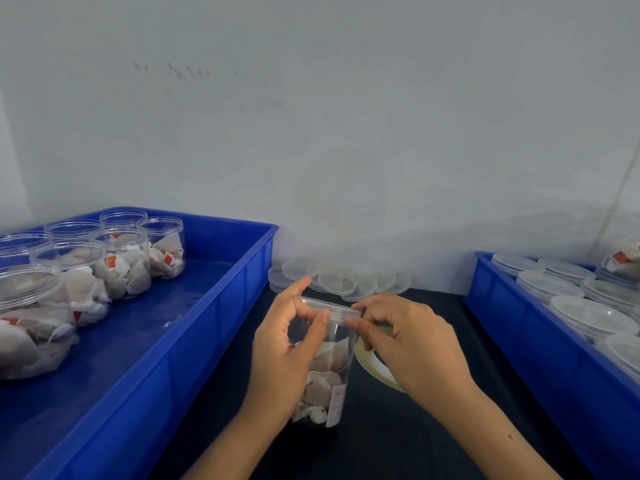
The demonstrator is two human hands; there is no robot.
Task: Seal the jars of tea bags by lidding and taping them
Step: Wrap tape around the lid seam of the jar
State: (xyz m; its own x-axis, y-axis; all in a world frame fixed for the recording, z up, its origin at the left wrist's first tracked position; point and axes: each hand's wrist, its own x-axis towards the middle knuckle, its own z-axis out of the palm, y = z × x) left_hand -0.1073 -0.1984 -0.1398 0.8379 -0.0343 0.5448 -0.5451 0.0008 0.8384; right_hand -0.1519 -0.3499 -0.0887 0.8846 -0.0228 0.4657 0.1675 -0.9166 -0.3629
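A clear plastic jar (327,379) filled with tea bags stands on the dark table between my hands, with a clear lid (330,308) on top. My left hand (284,348) wraps the jar's left side, thumb pressed at the lid's rim. My right hand (408,341) pinches a strip of clear tape against the rim on the right. A roll of tape (375,370) hangs under my right hand, partly hidden by it.
A blue tray (221,306) at the left holds several open jars of tea bags (121,261). Loose clear lids (337,280) lie by the wall behind the jar. A second blue tray (512,317) at the right holds lidded jars (588,317).
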